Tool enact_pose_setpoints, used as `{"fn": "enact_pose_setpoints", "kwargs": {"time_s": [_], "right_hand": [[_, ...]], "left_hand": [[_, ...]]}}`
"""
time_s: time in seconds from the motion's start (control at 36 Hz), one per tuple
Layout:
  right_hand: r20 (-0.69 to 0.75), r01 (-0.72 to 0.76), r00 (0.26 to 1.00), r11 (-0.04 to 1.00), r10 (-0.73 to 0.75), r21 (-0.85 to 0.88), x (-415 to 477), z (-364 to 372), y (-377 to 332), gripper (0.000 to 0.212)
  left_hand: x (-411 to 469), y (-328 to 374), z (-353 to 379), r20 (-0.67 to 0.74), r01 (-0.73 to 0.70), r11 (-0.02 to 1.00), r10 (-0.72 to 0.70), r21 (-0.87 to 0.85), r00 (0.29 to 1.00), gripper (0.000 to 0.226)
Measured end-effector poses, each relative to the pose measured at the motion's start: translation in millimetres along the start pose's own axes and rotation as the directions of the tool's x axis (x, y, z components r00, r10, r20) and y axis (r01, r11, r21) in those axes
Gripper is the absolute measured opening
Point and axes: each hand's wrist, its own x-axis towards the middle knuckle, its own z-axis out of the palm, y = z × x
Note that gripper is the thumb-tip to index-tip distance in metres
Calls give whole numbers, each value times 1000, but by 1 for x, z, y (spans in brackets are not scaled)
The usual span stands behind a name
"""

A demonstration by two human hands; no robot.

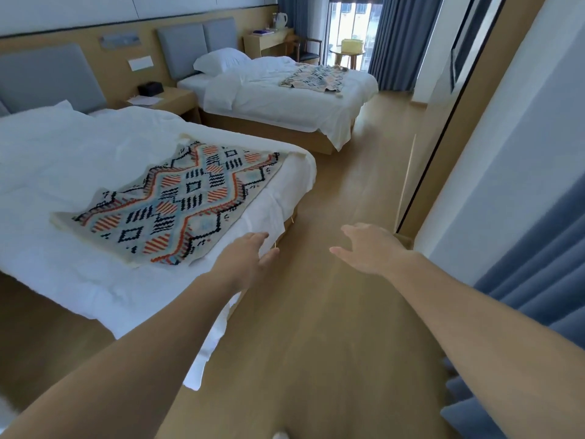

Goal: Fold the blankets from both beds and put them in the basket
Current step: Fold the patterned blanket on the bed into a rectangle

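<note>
Two beds (63, 160) (269, 99) bear two blankets (183, 198) (313, 78); both hands (250, 251) (370, 248) splayed, holding nothing.

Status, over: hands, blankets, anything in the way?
Open, empty: left hand, right hand. Geometric orange, black and blue woven blanket flat, unfolded on near white bed; pale patterned blanket rumpled on far white bed. Nothing lying on either blanket.

Your patterned near blanket (177, 204) lies flat along the near bed's (63, 153) foot edge; the far blanket (313, 78) sits rumpled at the far bed's (269, 99) foot.
</note>
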Motion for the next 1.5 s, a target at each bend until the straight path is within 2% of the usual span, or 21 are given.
{"fn": "enact_pose_setpoints", "kwargs": {"time_s": [0.11,0.44,0.61,0.75,1.0,1.25,1.5], "right_hand": [[-12,-1,1000,1000,1,5,62,-9,2,49],[58,13,998,1000,-11,-26,206,-22,41,52],[44,104,994,994,-103,-24,295,-29,89,52],[67,200,978,980,-199,-10,366,-46,138,51],[104,310,945,951,-309,6,484,-79,197,53],[161,435,888,900,-431,16,570,-74,179,52],[208,522,837,852,-506,-29,668,-80,124,56]], "left_hand": [[61,-18,-13,11,10,1000,-10,9,1000,60],[200,-31,-6,52,53,999,-53,8,997,59],[285,-19,13,1,103,995,-103,10,995,58],[351,5,23,-5,197,980,-197,37,980,58],[433,32,31,-50,323,946,-325,-31,944,56],[485,10,26,-93,396,918,-397,-31,913,53],[562,-71,9,-85,462,883,-468,-81,880,55]]}}
